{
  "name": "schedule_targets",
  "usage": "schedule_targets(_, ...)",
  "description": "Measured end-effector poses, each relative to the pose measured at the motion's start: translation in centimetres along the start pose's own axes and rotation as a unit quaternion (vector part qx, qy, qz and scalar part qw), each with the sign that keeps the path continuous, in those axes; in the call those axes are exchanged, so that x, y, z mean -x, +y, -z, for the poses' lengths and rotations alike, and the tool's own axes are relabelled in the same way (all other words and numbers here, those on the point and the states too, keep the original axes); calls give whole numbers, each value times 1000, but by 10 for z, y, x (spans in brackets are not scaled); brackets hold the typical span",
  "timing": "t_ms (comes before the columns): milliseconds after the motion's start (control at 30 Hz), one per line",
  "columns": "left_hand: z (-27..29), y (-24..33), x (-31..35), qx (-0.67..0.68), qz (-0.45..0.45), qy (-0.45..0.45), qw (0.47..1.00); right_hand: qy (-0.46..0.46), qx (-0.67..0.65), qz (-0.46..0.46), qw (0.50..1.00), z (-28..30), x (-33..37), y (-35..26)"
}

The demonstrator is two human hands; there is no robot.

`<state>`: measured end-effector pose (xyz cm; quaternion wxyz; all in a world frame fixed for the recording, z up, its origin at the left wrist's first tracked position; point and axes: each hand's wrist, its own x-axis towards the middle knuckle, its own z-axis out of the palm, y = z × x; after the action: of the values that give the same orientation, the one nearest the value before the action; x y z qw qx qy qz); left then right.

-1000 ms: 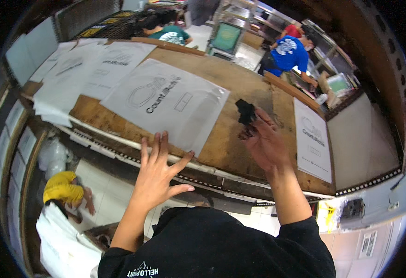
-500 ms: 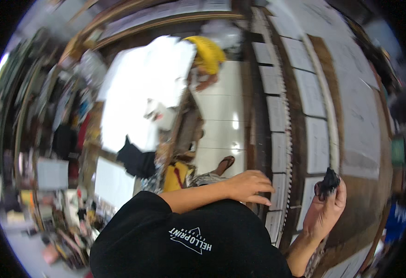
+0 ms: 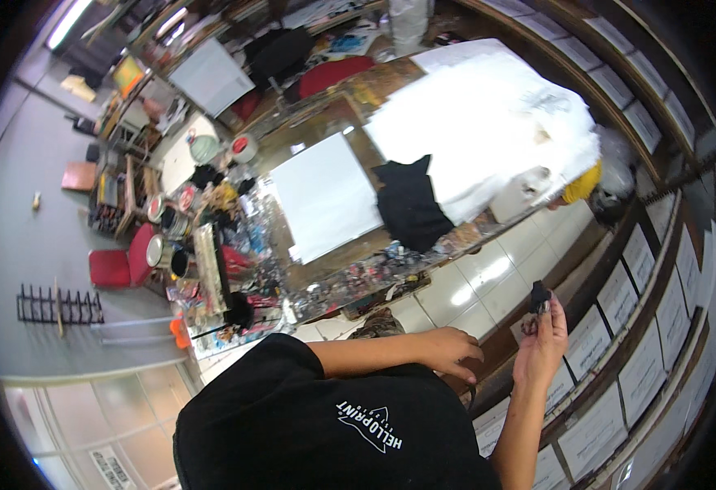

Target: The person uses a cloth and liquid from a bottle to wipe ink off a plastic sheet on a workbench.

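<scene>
A small crumpled black rag (image 3: 540, 294) is pinched between the fingertips and thumb of my right hand (image 3: 544, 333), raised at the right. The fingertips look smeared with something dark. My left hand (image 3: 453, 353) hangs in front of my body with its fingers loosely bent and apart, holding nothing. Beyond it stands a stained work table (image 3: 325, 286). On this table lie a flat white sheet (image 3: 325, 196), a black cloth (image 3: 413, 204) beside it and a wide heap of white sheets (image 3: 480, 114).
Paint cans (image 3: 159, 251) and stained tools crowd the table's left end, near a red chair (image 3: 121, 261). At the right, a long rack or bench (image 3: 595, 400) carries rows of white printed sheets. A person in yellow (image 3: 582, 184) is partly hidden behind the table's far end.
My view has swung left, bringing the table and paint cans toward the middle. My right hand still holds the black rag and now appears nearer my left hand.
</scene>
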<state>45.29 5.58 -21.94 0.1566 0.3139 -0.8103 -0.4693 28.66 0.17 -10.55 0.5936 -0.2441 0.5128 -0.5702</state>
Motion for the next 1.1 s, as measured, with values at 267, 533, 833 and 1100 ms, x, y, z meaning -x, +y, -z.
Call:
schedule_targets(267,37,-21,120,51,79,74,993,-93,38,-85,991,-148,-23,106)
schedule_targets(533,22,-81,192,442,129,153,874,-367,-2,-210,906,-377,89,185)
schedule_targets(833,78,-111,149,-91,112,437,888,-325,178,58,927,-209,66,158)
schedule_targets(1100,177,-195,61,-238,261,413,840,38,298,69,951,10,115,93)
